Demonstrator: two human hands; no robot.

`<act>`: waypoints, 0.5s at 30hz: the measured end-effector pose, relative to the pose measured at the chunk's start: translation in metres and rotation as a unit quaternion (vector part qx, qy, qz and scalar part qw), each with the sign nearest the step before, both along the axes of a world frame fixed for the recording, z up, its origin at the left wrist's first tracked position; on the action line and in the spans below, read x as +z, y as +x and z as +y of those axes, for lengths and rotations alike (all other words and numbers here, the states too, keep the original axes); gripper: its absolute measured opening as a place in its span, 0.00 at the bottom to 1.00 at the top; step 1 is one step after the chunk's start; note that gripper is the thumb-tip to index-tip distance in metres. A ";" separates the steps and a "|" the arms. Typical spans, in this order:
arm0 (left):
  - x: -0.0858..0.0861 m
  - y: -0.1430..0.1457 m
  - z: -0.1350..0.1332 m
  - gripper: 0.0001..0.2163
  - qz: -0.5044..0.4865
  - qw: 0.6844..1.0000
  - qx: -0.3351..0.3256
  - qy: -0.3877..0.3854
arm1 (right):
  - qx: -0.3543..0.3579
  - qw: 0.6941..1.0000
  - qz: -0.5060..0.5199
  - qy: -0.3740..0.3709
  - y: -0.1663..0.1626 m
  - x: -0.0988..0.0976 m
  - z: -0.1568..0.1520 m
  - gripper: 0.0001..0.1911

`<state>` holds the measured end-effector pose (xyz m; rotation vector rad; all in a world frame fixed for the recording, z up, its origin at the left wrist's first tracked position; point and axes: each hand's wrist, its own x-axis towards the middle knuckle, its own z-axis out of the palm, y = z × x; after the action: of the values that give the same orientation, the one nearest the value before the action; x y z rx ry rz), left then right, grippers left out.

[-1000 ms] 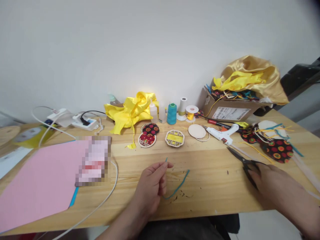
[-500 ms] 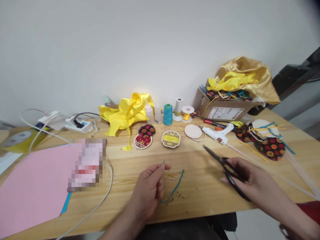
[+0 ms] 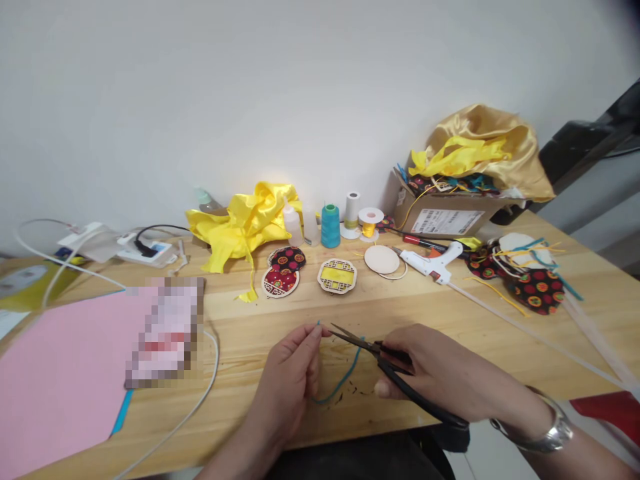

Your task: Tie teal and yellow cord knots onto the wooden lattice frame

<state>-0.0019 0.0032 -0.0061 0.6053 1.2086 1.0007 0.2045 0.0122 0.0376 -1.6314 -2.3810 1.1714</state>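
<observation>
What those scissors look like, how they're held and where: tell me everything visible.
The scissors have dark, metal-looking blades, slightly parted, and long black handles. The right-hand grip holds them by the handles, partly hiding these. They slant over the wooden table, handles toward the lower right of the picture, tips pointing left, close to the left-hand grip. Whether the blades touch the teal cord is unclear.
</observation>
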 end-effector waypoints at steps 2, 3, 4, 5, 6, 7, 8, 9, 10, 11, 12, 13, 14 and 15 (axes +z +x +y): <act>0.000 0.000 0.000 0.10 0.012 1.000 -0.005 0.007 | 0.003 1.000 0.000 -0.002 -0.001 -0.001 0.000 0.24; 0.000 0.000 0.000 0.10 0.018 1.000 -0.008 0.011 | 0.002 1.000 -0.001 0.000 -0.002 -0.001 0.000 0.24; 0.001 0.000 0.000 0.10 0.023 1.000 -0.010 0.017 | 0.000 1.000 -0.001 0.003 -0.002 -0.002 -0.001 0.24; 0.001 0.000 0.000 0.10 0.026 0.999 -0.013 0.022 | -0.001 1.000 -0.001 0.005 -0.003 -0.002 -0.001 0.24; 0.001 0.000 0.001 0.10 0.027 0.999 -0.015 0.025 | -0.002 1.000 0.001 0.006 -0.003 -0.002 -0.001 0.23; 0.001 0.000 0.001 0.10 0.027 0.999 -0.016 0.028 | -0.003 1.000 0.004 0.007 -0.004 -0.002 -0.001 0.22; 0.001 0.000 0.001 0.10 0.028 0.999 -0.016 0.031 | -0.006 1.000 0.005 0.010 -0.004 -0.002 -0.002 0.22; 0.001 0.000 0.001 0.10 0.030 0.999 -0.016 0.032 | -0.007 1.000 0.006 0.011 -0.004 -0.002 -0.002 0.21; 0.001 0.000 0.001 0.10 0.035 0.999 -0.015 0.033 | -0.009 1.000 0.006 0.012 -0.005 -0.002 -0.002 0.21; 0.001 -0.001 0.000 0.10 0.040 0.998 -0.016 0.034 | -0.010 1.000 0.006 0.012 -0.005 -0.002 -0.001 0.21; 0.000 0.000 0.000 0.10 0.046 0.998 -0.019 0.037 | -0.009 1.000 0.007 0.013 -0.005 -0.002 -0.001 0.21; 0.000 0.000 0.000 0.10 0.052 0.998 -0.022 0.039 | -0.009 1.000 0.009 0.016 -0.006 -0.002 -0.001 0.21; -0.001 0.000 -0.001 0.10 0.055 0.997 -0.027 0.039 | -0.007 1.000 0.011 0.020 -0.006 -0.003 -0.001 0.21; -0.002 0.000 -0.001 0.10 0.055 0.997 -0.031 0.039 | -0.006 1.000 0.013 0.026 -0.007 -0.003 -0.001 0.21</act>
<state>-0.0016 0.0018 -0.0077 0.7632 1.2443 0.9746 0.1972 0.0115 0.0345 -1.6021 -2.3620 1.1113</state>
